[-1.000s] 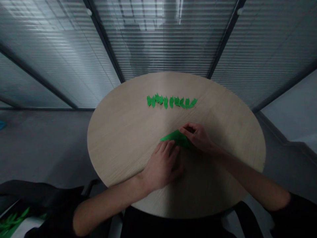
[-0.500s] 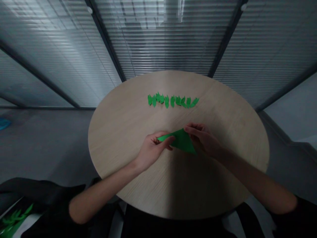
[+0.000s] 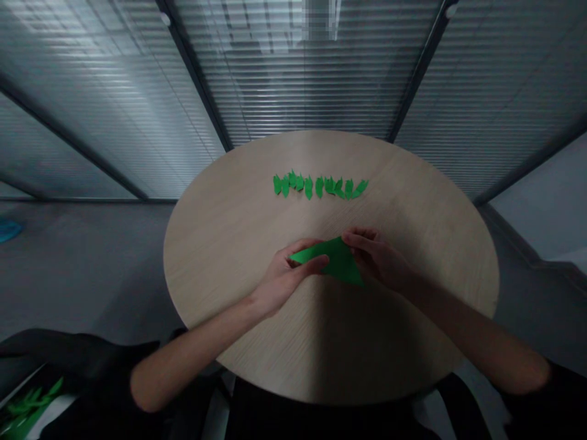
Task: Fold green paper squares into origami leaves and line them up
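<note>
A green piece of paper (image 3: 342, 263), roughly triangular as it shows, is held between both hands above the front half of the round table. My left hand (image 3: 290, 273) grips its left corner, thumb lying on top and fingers beneath. At the upper edge, my right hand (image 3: 375, 253) pinches the paper between thumb and fingertips; its other fingers curl in shadow. Beyond the hands, several small green leaf-shaped paper pieces (image 3: 309, 187) lie in a row, some of them overlapping.
The round wooden table (image 3: 220, 220) stands close to glass partitions with blinds (image 3: 284, 104). More green leaf-like pieces and something white (image 3: 50, 410) show at the lower left, beside dark fabric. A blue object (image 3: 9, 230) lies on the floor at far left.
My left hand has shifted slightly right along the paper, its thumb reaching further over it. My right hand keeps its pinch nearly in place. The row of leaf pieces is unchanged.
</note>
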Action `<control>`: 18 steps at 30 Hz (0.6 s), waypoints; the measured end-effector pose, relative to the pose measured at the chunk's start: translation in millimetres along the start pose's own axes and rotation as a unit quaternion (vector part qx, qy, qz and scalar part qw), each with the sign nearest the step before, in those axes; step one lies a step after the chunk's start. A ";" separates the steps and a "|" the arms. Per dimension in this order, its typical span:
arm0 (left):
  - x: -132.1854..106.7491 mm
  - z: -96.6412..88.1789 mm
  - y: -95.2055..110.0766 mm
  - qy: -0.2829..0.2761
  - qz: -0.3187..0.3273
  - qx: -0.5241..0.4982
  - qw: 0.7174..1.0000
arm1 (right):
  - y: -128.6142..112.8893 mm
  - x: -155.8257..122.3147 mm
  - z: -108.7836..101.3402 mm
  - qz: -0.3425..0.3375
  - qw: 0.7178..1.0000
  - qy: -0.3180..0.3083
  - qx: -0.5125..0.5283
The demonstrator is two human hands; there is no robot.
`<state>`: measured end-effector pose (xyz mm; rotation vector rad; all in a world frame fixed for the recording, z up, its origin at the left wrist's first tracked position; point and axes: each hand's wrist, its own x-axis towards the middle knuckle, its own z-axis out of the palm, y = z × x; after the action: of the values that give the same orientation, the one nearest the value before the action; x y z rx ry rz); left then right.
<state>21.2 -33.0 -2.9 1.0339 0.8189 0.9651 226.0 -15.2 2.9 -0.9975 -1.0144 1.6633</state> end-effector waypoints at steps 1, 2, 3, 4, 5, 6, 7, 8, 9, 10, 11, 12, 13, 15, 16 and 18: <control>-0.6 1.0 0.4 -0.002 0.011 0.017 1.000 | -0.3 -0.4 0.5 -0.002 1.000 -0.009 -0.002; -1.1 1.8 0.8 0.000 0.022 0.034 0.999 | -0.6 -0.7 0.9 -0.006 1.000 -0.019 -0.005; -1.3 2.3 1.1 0.003 0.030 0.048 0.998 | -0.9 -1.1 1.4 -0.009 0.999 -0.030 -0.007; -1.2 2.7 1.2 0.006 0.031 0.053 0.998 | -1.1 -1.4 1.8 -0.011 0.999 -0.039 -0.008; -1.0 2.8 1.1 0.006 0.026 0.049 0.998 | -1.3 -1.8 2.1 -0.012 0.999 -0.047 -0.008; -0.6 2.9 0.9 0.003 0.018 0.036 0.999 | -1.4 -2.0 2.2 -0.013 0.998 -0.053 -0.008; -0.1 3.1 0.7 -0.003 0.006 0.017 1.000 | -1.5 -2.2 2.2 -0.013 0.998 -0.055 -0.010; 0.3 3.4 0.5 -0.008 -0.007 -0.004 1.000 | -1.5 -2.3 2.1 -0.014 0.998 -0.055 -0.012; 0.6 3.9 0.4 -0.013 -0.020 -0.025 0.999 | -1.4 -2.4 1.9 -0.014 0.998 -0.054 -0.014; 0.8 4.5 0.6 -0.016 -0.029 -0.045 0.998 | -1.2 -2.4 1.7 -0.015 0.998 -0.052 -0.015; 0.8 5.1 0.8 -0.019 -0.037 -0.061 0.997 | -1.1 -2.4 1.4 -0.015 0.998 -0.051 -0.015; 0.8 5.7 1.2 -0.022 -0.043 -0.073 0.996 | -1.0 -2.4 1.2 -0.014 0.999 -0.051 -0.013; 0.7 6.1 1.6 -0.024 -0.045 -0.082 0.995 | -1.0 -2.4 1.0 -0.013 0.999 -0.051 -0.011; 0.7 6.4 2.2 -0.026 -0.042 -0.089 0.995 | -1.0 -2.5 0.8 -0.011 0.999 -0.049 -0.011; 0.8 6.2 2.3 -0.025 -0.039 -0.088 0.995 | -1.1 -2.5 0.7 -0.010 0.999 -0.048 -0.015; 1.0 5.6 2.3 -0.022 -0.033 -0.085 0.996 | -1.2 -2.4 0.4 -0.012 0.999 -0.045 -0.025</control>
<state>26.1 -33.4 0.9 0.8728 0.7171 0.9372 226.6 -17.3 4.5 -0.9467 -1.1269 1.6828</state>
